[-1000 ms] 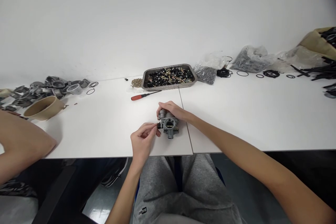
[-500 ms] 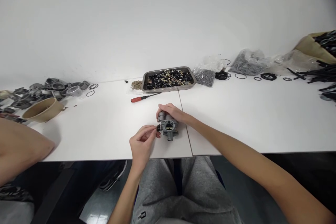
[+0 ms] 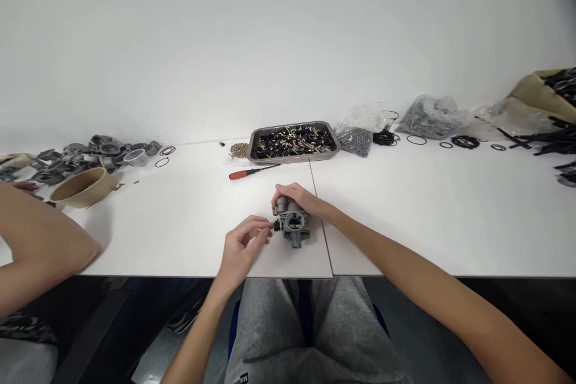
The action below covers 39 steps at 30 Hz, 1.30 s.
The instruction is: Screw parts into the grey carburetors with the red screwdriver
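A grey metal carburetor [image 3: 305,220] stands on the white table close to its front edge, its round bore turned toward me. My right hand [image 3: 300,198] is wrapped over its top and far left side, holding it steady on the tabletop. On the carburetor's left side sticks out a small black knob [image 3: 276,225]. The thumb and fingertips of my left hand [image 3: 240,246] are closed at this knob, the other fingers loosely curled. Part of the carburetor's top is hidden under my right hand.
Behind lies a red-handled screwdriver [image 3: 238,174], before a metal tray [image 3: 292,160] of small black and brass parts. Brass pieces [image 3: 239,150] lie beside it. Bags [image 3: 432,117] and black rings [image 3: 465,142] line the right. A co-worker's arm [image 3: 49,228], tan bowl [image 3: 85,192] and grey castings [image 3: 108,147] are left.
My left hand's fingers have shifted slightly at the black knob, with the thumb drawn back a little. The whole view has moved a little; my right hand keeps its hold on the carburetor.
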Motion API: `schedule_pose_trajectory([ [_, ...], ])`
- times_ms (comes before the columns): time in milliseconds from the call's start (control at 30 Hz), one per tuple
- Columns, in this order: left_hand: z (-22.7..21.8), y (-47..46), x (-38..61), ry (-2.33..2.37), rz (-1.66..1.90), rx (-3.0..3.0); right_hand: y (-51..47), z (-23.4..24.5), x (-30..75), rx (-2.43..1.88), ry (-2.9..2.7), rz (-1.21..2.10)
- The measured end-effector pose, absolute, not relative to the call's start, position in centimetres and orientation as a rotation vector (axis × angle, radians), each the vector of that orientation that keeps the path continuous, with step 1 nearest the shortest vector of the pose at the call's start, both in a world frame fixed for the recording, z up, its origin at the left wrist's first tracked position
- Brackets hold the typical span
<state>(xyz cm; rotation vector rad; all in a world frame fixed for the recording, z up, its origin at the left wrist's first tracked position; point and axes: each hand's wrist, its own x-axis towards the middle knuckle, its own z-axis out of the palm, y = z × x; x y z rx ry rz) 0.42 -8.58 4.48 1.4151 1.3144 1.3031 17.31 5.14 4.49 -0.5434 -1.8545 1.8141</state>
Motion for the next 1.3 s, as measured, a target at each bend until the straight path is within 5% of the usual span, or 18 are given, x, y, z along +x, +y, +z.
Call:
schedule_pose_trajectory([
  [200, 7.4, 0.6, -6.8, 1.823, 1.035, 1.952, 5.7, 4.5, 17.5, -0.626, -1.691, 1.931],
  [400, 4.9, 9.3, -8.9, 1.897, 0.601, 2.168, 5.8, 4.4, 17.4, -0.687, -1.702, 1.864],
  [633, 3.3, 9.7, -8.0, 1.759, 0.797, 2.157, 5.6, 4.4, 17.3, -0.719, -1.682, 1.858],
  [933, 4.9, 10.3, -15.8, 1.402, 1.775, 1.092, 5.6, 4.6, 17.3, -0.757, -1.62, 1.916],
  [1300, 3.9, 10.3, -19.3, 1.52, 1.98, 0.938, 5.8, 4.4, 17.3, -0.77, -1.658, 1.901],
])
